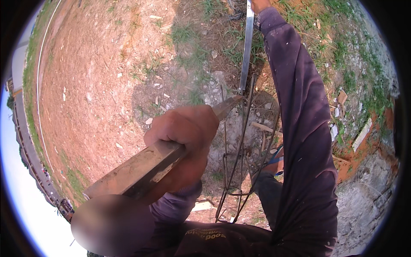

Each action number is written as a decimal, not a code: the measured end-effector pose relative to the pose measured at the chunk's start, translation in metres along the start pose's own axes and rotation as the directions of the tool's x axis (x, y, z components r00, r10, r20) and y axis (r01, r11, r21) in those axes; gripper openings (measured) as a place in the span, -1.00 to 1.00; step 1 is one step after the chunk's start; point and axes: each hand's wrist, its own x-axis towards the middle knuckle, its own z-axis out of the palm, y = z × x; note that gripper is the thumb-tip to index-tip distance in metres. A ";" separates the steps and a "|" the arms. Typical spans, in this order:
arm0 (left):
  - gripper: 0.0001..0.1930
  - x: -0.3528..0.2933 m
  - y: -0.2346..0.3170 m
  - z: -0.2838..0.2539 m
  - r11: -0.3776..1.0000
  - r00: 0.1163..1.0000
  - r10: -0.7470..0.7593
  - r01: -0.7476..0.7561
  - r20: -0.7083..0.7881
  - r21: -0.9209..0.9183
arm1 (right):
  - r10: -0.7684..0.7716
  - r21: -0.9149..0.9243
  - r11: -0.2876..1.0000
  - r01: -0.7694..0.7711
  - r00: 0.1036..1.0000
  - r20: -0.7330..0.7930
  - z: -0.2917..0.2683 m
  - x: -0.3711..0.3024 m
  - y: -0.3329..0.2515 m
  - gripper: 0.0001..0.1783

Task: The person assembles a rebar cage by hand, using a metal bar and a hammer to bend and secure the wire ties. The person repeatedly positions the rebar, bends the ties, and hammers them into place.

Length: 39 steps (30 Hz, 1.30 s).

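Observation:
My left hand point(184, 128) is closed in a fist around a long, square-edged bar point(132, 171), brownish and worn. The bar slants from the lower left up to the right, and its far end reaches the steel rods. My right arm, in a dark purple sleeve, stretches to the top edge. There my right hand point(259, 5) is mostly cut off by the picture's rim, its fingers out of sight. Right beside it a shiny flat metal strip point(246, 49) runs down toward the rods. Below stands a narrow frame of bent steel rods point(242, 139) with a loop of rod around it.
Reddish bare earth point(94, 94) with grass tufts and scattered wood chips spreads to the left. A foot in a blue sandal point(279, 160) is close to the rod frame. Pale rubble point(364, 210) and a wood offcut point(362, 134) lie at the right.

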 end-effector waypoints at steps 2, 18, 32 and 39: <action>-0.18 0.005 -0.002 0.003 0.999 1.000 -0.030 0.030 -0.001 -0.015 | 0.004 -0.024 1.000 -0.004 1.000 -0.014 0.000 -0.001 -0.004 -0.69; -0.19 -0.007 0.007 -0.007 0.986 0.984 0.151 -0.156 0.093 0.055 | -0.182 -0.399 0.908 0.127 0.978 -0.102 0.026 -0.009 -0.006 -0.55; -0.28 -0.014 0.008 -0.001 0.982 0.995 0.092 -0.095 0.026 0.164 | -0.077 -0.209 0.977 0.052 0.990 -0.116 0.018 -0.018 -0.018 -0.57; -0.23 -0.012 0.008 -0.001 0.989 0.998 0.058 -0.058 0.001 0.139 | 0.077 -0.072 0.994 -0.082 0.995 -0.068 0.018 -0.022 -0.026 -0.58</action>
